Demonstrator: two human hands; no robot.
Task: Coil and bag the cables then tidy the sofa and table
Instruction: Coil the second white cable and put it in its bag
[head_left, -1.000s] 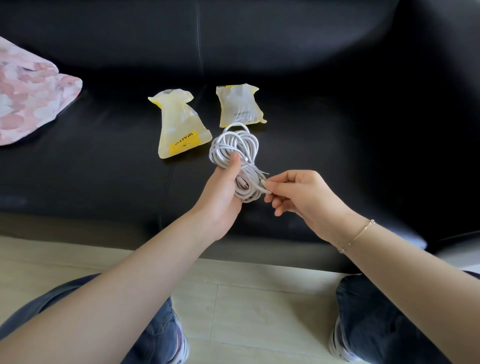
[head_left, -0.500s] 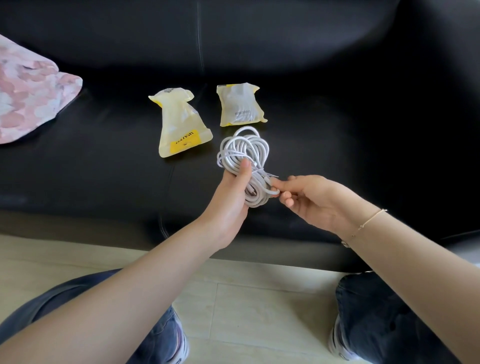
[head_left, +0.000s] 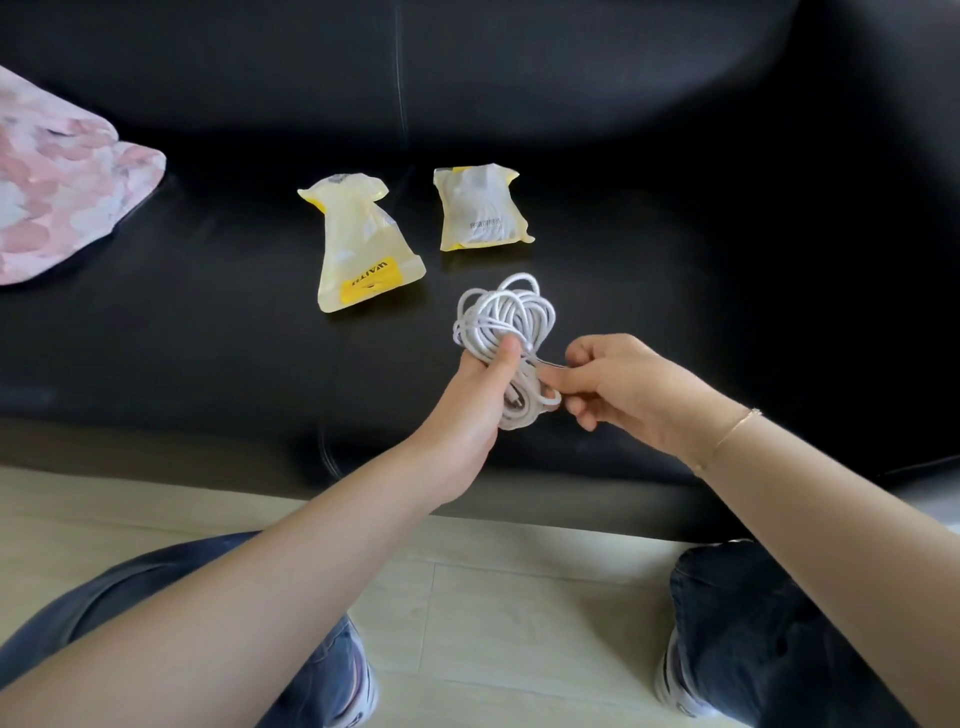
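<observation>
The white cable coil (head_left: 506, 332) is being gripped at its waist by the left hand (head_left: 480, 395), while a strand at the lower end is being pinched by the right hand (head_left: 613, 387), now shifted closer in. Wrapping seems nearly done. Beyond the grip, two yellow bags (head_left: 363, 249) are lying on the black sofa (head_left: 208, 338); open seat is being left rightward.

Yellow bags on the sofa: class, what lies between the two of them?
Only bare black sofa shows between the labelled bag and the smaller bag, in the head view.

white cable (head_left: 506, 317), black sofa (head_left: 208, 332), yellow bags (head_left: 358, 260)
</observation>
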